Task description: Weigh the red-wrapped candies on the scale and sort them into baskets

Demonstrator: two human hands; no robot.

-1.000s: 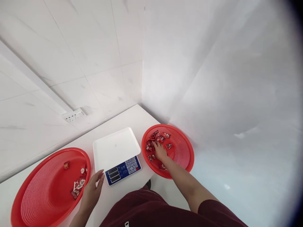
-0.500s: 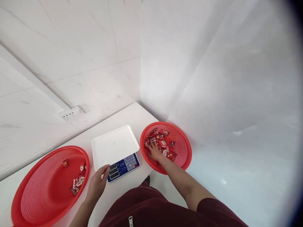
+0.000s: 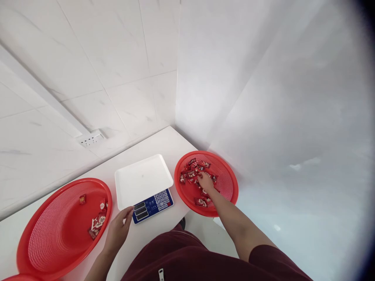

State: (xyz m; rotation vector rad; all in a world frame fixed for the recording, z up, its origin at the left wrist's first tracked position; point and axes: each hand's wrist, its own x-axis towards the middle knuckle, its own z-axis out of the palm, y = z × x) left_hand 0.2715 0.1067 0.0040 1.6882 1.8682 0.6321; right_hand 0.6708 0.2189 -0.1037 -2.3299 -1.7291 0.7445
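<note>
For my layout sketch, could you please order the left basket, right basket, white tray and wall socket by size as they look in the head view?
1. Left basket, though nearness to the camera may enlarge it
2. Right basket
3. White tray
4. Wall socket

Left basket [image 3: 43, 230], scale [image 3: 145, 191] between, right basket [image 3: 227, 183], candies [image 3: 191, 174] in both
</note>
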